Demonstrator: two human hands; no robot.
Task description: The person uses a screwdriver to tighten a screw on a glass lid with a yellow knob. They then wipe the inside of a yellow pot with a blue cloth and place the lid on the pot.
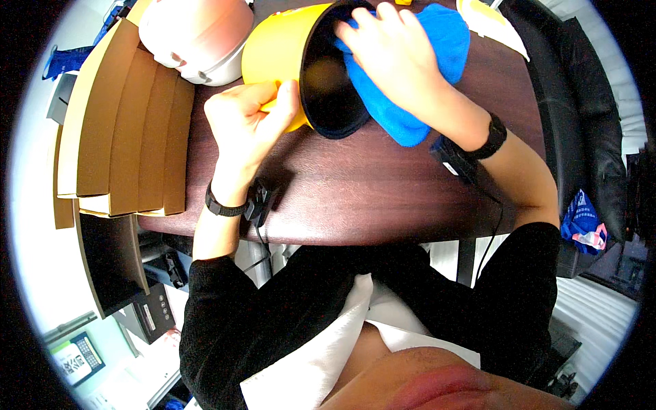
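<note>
A yellow round pot-like vessel (277,44) with a dark inside lies tipped on the table, its mouth turned to the right. At its near side my left hand (249,117) is closed round a yellow part that looks like a handle, mostly hidden by the fingers. My right hand (396,58) presses a blue cloth (447,44) at the vessel's mouth, the fingertips reaching just inside the rim. Part of the cloth hangs below the hand and lies on the table. Both wrists wear black bands with small black devices.
A rounded white and pinkish object (198,37) stands left of the vessel. Several cardboard boxes (126,116) line the left side of the dark brown table (335,198). A black seat (581,89) stands at the right, with a blue packet (581,215) near it.
</note>
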